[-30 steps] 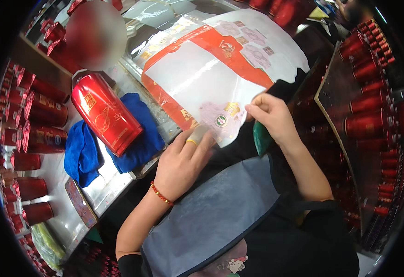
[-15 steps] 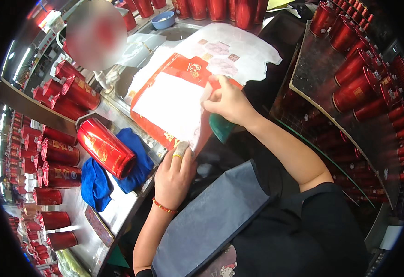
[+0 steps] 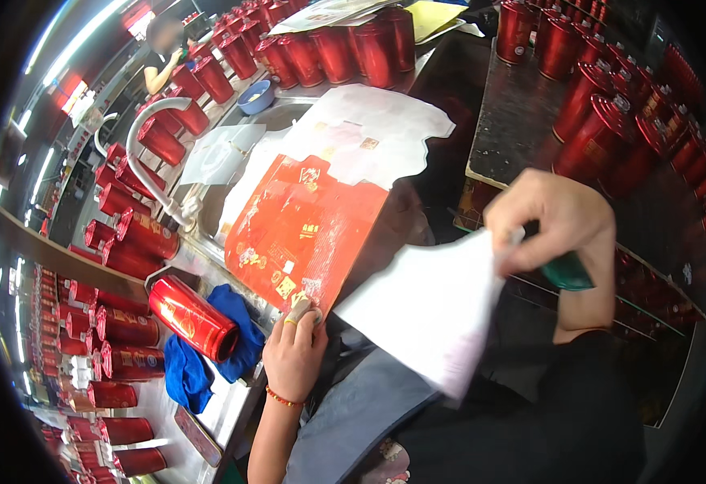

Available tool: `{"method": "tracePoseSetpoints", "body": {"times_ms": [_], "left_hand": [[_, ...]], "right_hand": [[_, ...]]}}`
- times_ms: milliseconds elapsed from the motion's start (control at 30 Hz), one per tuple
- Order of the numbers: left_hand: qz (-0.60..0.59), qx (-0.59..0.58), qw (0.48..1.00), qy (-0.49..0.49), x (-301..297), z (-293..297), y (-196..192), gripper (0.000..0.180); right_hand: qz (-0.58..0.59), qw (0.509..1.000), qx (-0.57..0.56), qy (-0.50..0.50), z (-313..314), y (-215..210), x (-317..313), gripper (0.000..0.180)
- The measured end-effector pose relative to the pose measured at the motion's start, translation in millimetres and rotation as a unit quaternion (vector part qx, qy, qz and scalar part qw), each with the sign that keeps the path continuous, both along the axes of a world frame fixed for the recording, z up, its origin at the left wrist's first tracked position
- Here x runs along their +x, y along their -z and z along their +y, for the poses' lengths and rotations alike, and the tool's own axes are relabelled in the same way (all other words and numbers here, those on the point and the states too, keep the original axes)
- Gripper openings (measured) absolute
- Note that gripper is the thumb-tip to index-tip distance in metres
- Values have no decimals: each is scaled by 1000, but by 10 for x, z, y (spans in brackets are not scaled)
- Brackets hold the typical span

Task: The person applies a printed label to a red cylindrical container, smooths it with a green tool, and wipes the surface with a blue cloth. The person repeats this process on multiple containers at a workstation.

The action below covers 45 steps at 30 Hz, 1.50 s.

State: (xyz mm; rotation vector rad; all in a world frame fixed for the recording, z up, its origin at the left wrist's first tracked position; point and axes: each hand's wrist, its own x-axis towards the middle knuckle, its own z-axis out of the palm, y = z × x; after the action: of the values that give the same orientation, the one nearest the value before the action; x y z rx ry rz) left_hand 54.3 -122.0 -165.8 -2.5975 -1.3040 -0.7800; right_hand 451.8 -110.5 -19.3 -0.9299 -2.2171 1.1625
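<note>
My right hand [image 3: 559, 222], raised at the right, pinches a white backing sheet [image 3: 434, 302] by its upper corner; the sheet hangs blurred over my lap. A green flat piece [image 3: 567, 272] shows beneath that hand, apparently tucked in the palm. On the bench lies a red printed sheet [image 3: 309, 226] with gold patterns, partly covering white printed sheets [image 3: 369, 121]. My left hand [image 3: 295, 355] has its fingers closed at the red sheet's near corner; a grey wrap and a yellow band are on one finger. A shiny red canister [image 3: 192, 319] lies on a blue cloth [image 3: 187, 375] to the left.
Many red lidded canisters [image 3: 131, 359] stand along the left, back and right-hand shelf [image 3: 514, 121]. Beyond the sheets are a sink with a curved faucet [image 3: 137, 149] and a blue bowl [image 3: 256, 97]. A person [image 3: 159, 60] is at the far left.
My right hand has pulled the white backing sheet off the red sheet and swung it up to the right. The red sheet's surface now shows. My left hand stays at its corner.
</note>
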Motion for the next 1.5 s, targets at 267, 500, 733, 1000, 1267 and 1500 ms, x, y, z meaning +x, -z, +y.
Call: {"method": "tracePoseSetpoints", "body": {"times_ms": [267,500,733,1000,1267,1500], "left_hand": [[-18,-26,999,-12,84,27,-215,23],[-14,-10,1000,-16,71,-43,-339,22],[30,1,999,-13,101,-59,-59,24],[10,-59,998,11,31,-51,-205,59],[-71,66,992,-78,-559,-394,-506,27],[-93,54,976,-191,-926,-769,-308,24]], "right_hand": [[-369,925,-12,85,331,1476,32,29],[-276,903,106,311,1149,2379,-666,19],[-406,866,147,253,1917,2988,-770,21],[-468,830,275,130,2063,4588,-277,50],[-169,942,-219,-191,1183,370,-653,36],[-160,982,-9,-103,3418,143,-1951,34]]}}
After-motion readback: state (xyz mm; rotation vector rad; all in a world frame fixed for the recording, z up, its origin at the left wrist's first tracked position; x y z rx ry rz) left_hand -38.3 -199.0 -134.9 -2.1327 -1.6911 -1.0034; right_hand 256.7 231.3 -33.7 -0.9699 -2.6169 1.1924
